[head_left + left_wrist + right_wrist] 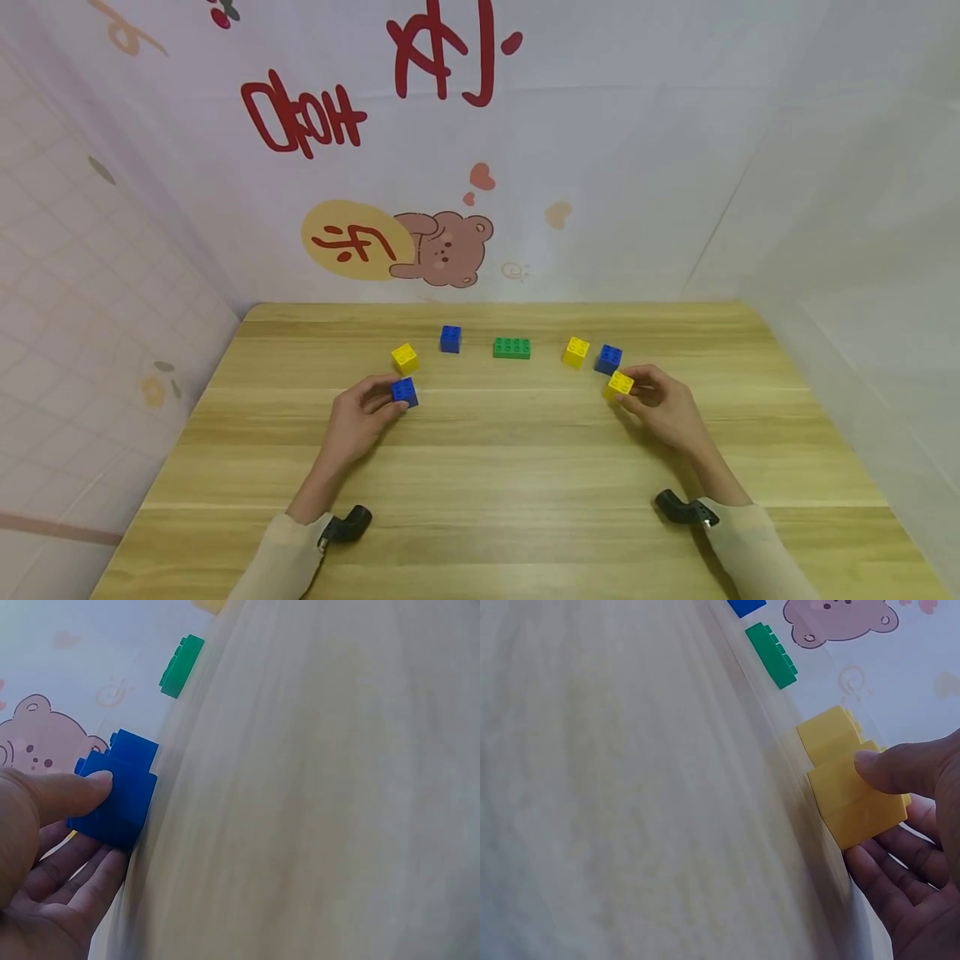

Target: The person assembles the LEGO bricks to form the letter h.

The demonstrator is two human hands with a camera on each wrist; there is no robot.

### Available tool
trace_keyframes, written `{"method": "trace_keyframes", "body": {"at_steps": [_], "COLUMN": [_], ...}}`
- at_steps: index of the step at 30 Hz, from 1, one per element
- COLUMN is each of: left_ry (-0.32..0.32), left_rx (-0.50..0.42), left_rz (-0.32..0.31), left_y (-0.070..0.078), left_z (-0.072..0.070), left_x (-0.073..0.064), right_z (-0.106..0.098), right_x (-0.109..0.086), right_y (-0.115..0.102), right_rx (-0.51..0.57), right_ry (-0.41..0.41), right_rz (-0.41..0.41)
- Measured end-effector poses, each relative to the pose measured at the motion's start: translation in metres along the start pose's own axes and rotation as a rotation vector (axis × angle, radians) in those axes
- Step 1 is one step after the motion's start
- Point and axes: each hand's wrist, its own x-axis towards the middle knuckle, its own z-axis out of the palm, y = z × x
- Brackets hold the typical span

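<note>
Left hand: your left hand [360, 423] pinches the held blue brick [404, 392]; thumb on one flat side, the other fingers [109, 879] on the opposite side.
Right hand: your right hand [669, 412] has the held yellow brick [619, 385] clamped the same way, thumb against fingers.
Held bricks: at either side of the worktop [510, 492], studs up; you can't tell from these views whether they bear on it.
Left neighbours: the left yellow brick [405, 359] sits just beyond your held blue brick, the rear blue brick [451, 340] farther back.
Right neighbours: the right blue brick [609, 359] is just beyond your held yellow brick, with the right yellow brick [576, 352] beside it.
Green brick: the longer green brick [512, 348] lies between the two groups, well apart from your hands.
Feel: expect light, stiff plastic, hard to damage, but a little slick on its smooth walls.
Where to hold: take opposite flat sides, low down, so the studs are left bare; a light pinch should do, as harder squeezing may twist the brick.
</note>
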Motion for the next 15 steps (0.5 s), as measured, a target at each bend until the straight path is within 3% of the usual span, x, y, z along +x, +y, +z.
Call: {"method": "trace_keyframes", "body": {"at_steps": [15], "left_ry": [-0.012], "left_rx": [0.011], "left_rz": [0.031], "left_y": [0.0011], "left_z": [0.0075], "left_x": [0.0001], "right_z": [0.0071], "right_x": [0.0012], "right_y": [0.0018], "right_rx": [0.013], "right_ry": [0.003], "right_rz": [-0.04]}}
